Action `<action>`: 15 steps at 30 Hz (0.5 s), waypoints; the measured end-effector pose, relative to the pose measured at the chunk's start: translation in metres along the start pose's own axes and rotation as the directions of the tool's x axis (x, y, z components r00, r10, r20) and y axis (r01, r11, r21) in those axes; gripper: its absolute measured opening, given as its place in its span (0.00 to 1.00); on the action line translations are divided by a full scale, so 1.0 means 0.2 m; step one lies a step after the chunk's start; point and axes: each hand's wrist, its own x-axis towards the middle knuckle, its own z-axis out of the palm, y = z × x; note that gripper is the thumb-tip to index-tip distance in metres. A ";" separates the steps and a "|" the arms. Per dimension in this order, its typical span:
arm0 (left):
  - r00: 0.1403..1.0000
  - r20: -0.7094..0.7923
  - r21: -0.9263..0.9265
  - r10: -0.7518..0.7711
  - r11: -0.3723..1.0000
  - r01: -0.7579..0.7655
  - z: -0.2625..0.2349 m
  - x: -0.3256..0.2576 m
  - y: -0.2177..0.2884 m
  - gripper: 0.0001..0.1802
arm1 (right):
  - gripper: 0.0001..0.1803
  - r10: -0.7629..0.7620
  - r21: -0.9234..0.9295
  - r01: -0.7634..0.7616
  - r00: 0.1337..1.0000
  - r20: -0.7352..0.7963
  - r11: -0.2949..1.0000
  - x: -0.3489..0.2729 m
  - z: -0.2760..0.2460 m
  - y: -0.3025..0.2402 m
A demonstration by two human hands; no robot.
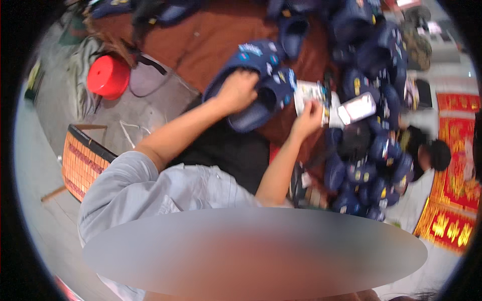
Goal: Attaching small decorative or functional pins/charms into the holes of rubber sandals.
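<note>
A pair of navy blue clogs lies in front of me, with blue and white charms on the uppers. My left hand (240, 91) is closed on the farther clog (261, 52), its fingertips hidden in the opening. Right beside it, the nearer clog (256, 110) points its toe to the right. My right hand (310, 116) is over a white tray (304, 93) of small colourful pieces, with thumb and fingers pinched together. What they pinch, if anything, is too small and blurred to tell.
A lit phone (357, 108) lies right of the tray. Piles of navy clogs (384, 55) line the right side of the brown surface (175, 45). At left are a red stool (108, 77) and a chair with a bamboo mat (86, 163). Red-gold banners (457, 165) are far right.
</note>
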 end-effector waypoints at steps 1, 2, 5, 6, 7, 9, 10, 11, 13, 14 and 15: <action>1.000 0.019 0.030 -0.015 0.999 0.015 0.00 0.00 0.03 0.21 | 0.09 0.006 -0.076 -0.011 0.998 -0.060 0.997 -0.05 -0.01 0.00; 1.000 -0.016 0.059 -0.012 0.998 0.013 0.00 -0.02 0.03 0.20 | 0.10 0.014 -0.071 -0.017 0.999 -0.048 0.997 -0.10 0.00 -0.02; 0.998 -0.043 0.059 0.038 0.998 -0.036 -0.01 -0.01 0.06 0.18 | 0.08 -0.113 -0.166 0.095 0.988 -0.101 0.981 -0.16 -0.01 0.02; 0.999 -0.021 0.063 0.025 0.998 -0.023 -0.01 -0.02 0.05 0.17 | 0.08 -0.085 -0.159 0.073 0.994 -0.071 0.985 -0.17 0.01 0.03; 0.999 -0.038 0.073 0.026 0.997 -0.023 -0.01 -0.02 0.04 0.17 | 0.08 -0.054 -0.163 0.046 0.997 -0.047 0.986 -0.18 0.01 0.03; 0.999 0.032 0.071 0.011 0.997 -0.014 -0.03 -0.02 0.03 0.15 | 0.09 -0.095 -0.176 0.084 0.994 -0.055 0.981 -0.18 0.02 0.03; 1.000 0.025 0.057 0.004 0.998 -0.006 -0.04 -0.02 0.03 0.14 | 0.09 -0.122 -0.205 0.106 0.990 -0.067 0.973 -0.18 0.03 0.02; 1.000 0.022 0.061 0.012 0.998 -0.014 -0.07 -0.01 0.03 0.14 | 0.09 -0.125 -0.201 0.108 0.989 -0.076 0.974 -0.17 0.04 0.02; 0.995 -0.093 -0.016 -0.042 0.999 0.041 -0.13 0.02 0.05 0.14 | 0.08 -0.161 -0.192 0.143 0.983 -0.084 0.971 -0.17 0.03 0.02; 0.990 -0.138 -0.039 -0.039 0.999 0.034 -0.17 0.05 0.05 0.14 | 0.07 -0.149 -0.178 0.134 0.986 -0.073 0.975 -0.17 0.02 0.01; 0.987 -0.158 -0.040 -0.037 0.999 0.031 -0.21 0.08 0.04 0.15 | 0.07 -0.146 -0.182 0.129 0.986 -0.083 0.975 -0.17 0.01 0.00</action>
